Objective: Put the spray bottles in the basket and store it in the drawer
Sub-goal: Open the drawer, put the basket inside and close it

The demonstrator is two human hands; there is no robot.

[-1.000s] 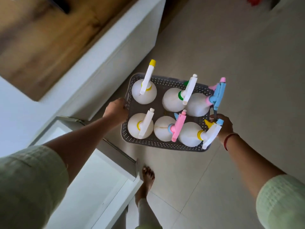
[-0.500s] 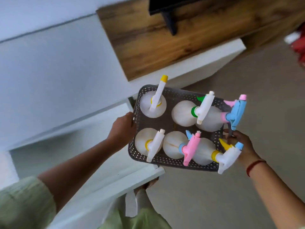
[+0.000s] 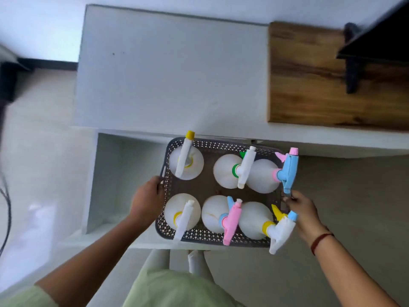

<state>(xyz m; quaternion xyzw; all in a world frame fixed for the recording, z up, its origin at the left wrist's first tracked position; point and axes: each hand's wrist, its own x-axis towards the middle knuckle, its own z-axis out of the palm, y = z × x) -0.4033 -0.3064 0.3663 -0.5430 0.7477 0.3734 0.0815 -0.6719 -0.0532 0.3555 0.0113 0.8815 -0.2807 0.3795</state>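
Observation:
A grey perforated basket [image 3: 205, 234] holds several white spray bottles [image 3: 223, 171] with yellow, green, pink and blue trigger heads. My left hand [image 3: 147, 199] grips the basket's left rim and my right hand [image 3: 304, 210] grips its right rim. The basket hangs level in the air over the right part of the open white drawer [image 3: 115, 173], which is pulled out from the white cabinet [image 3: 168, 69].
A wooden top section [image 3: 314, 85] lies to the right on the cabinet, with a dark stand [image 3: 354, 63] on it. Pale tiled floor spreads to the left and right. A dark cable [image 3: 6, 207] hangs at the far left. My legs stand just before the drawer front.
I have turned to face the cabinet squarely. The basket, held in both hands, has moved from beside the drawer to above its right part.

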